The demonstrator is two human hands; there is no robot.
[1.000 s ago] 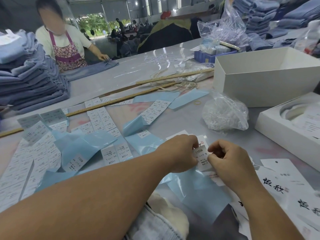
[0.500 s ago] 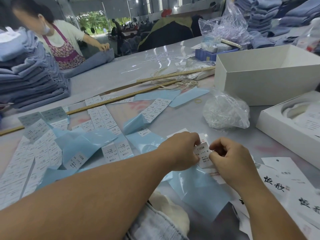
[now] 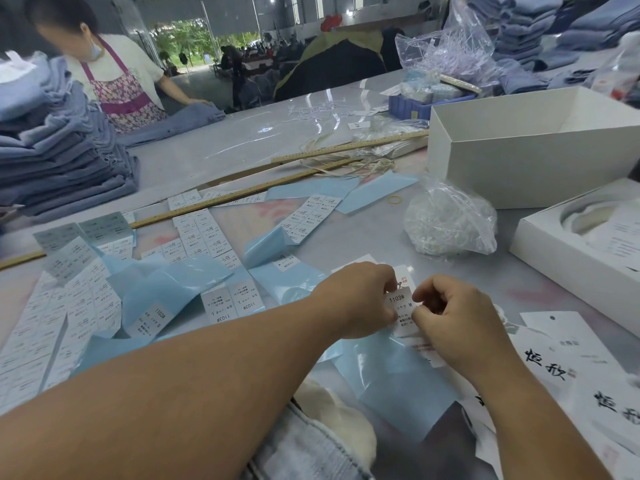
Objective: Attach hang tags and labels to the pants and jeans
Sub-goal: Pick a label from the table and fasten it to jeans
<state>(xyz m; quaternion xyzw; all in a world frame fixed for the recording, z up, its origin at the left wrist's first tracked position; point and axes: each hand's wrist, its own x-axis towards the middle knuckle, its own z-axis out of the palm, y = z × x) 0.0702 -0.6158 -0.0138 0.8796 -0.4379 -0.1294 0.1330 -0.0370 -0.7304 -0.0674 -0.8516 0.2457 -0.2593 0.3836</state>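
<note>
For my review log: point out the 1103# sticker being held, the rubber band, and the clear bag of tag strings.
1103# sticker (image 3: 401, 303), head view, printed face.
Rubber band (image 3: 394, 200), head view, its ring.
Clear bag of tag strings (image 3: 450, 220), head view, bulging middle.

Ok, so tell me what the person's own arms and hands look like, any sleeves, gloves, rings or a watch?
Both forearms are bare right up to the frame edge, so no sleeves show. The left hand and the right hand wear no gloves. No ring, watch or bracelet is visible on the fingers or wrists that show. There are no marks or tape on them. The fingernails are mostly hidden from this view.
</note>
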